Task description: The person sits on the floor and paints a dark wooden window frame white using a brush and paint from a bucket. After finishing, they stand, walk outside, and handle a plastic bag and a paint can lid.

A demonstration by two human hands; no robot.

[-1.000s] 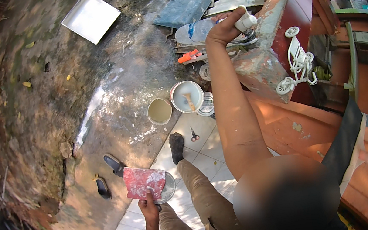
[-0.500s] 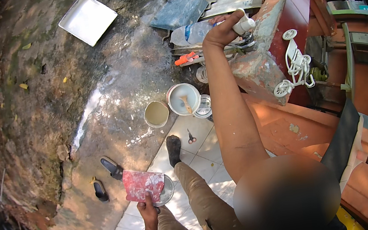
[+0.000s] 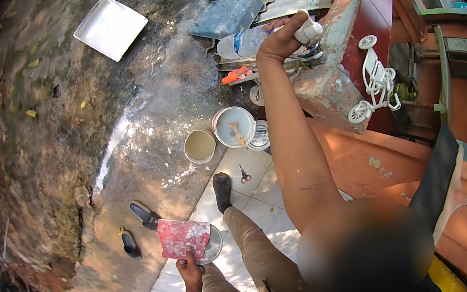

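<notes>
My right hand [image 3: 278,41] is raised to the top of a worn red and teal low wall [image 3: 340,53] and grips the handle of a small white paint roller [image 3: 308,31] resting on the wall's edge. My left hand [image 3: 189,267] hangs low in front of me. It holds a red, paint-stained flat board [image 3: 182,237] together with a round metal lid or dish [image 3: 214,245] behind it. My legs in tan trousers and a dark sock [image 3: 222,186] stand on pale floor tiles.
Two open paint buckets [image 3: 200,146] [image 3: 234,127] and a tin sit on the ground by my foot, with red-handled pliers [image 3: 244,174] on the tiles. A white toy-like wire tricycle [image 3: 374,81] stands on the wall. A white square tray [image 3: 110,27], dark sandals [image 3: 145,215] and corrugated sheets lie around.
My left hand with the red board has shifted slightly. My right hand stays on the roller at the wall top, moved a little.
</notes>
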